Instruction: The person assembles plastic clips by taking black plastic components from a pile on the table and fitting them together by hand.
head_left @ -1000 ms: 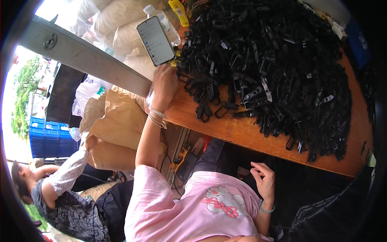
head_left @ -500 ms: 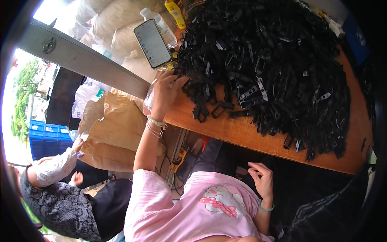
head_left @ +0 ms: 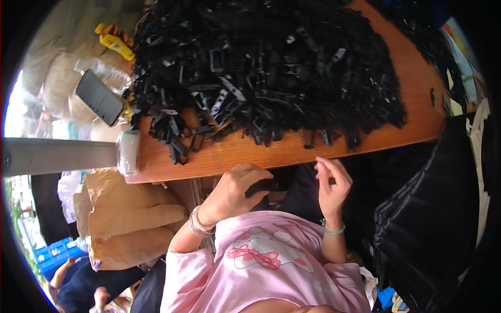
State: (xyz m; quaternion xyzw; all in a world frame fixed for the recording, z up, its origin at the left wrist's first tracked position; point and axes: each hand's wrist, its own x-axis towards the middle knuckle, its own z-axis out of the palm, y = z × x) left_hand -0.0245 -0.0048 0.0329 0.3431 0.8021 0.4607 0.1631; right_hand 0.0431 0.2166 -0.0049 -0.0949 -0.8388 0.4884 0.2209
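A large heap of small black plastic pieces (head_left: 261,68), many shaped like narrow frames or clips, covers much of the brown wooden table (head_left: 250,155). My left hand (head_left: 235,192) is in front of the table's near edge, fingers curled and thumb below, around what looks like one dark plastic piece (head_left: 264,185), hard to tell from the dark background. Right of it, my right hand (head_left: 333,187) is raised at the table edge with fingers bent and bunched near the thumb. Whatever those fingers may hold is too small or hidden to make out.
At the table's left are a phone (head_left: 100,98), a clear bottle (head_left: 110,75), a yellow bottle (head_left: 116,41) and a clear-wrapped roll (head_left: 128,152). A metal bar (head_left: 62,155) juts in there. Below stand brown paper sacks (head_left: 130,208); another person's hand (head_left: 100,297) shows lower left.
My view has turned toward the right. My left hand has come from the table's left corner, by the heap, to in front of me. My right hand has risen toward the table edge.
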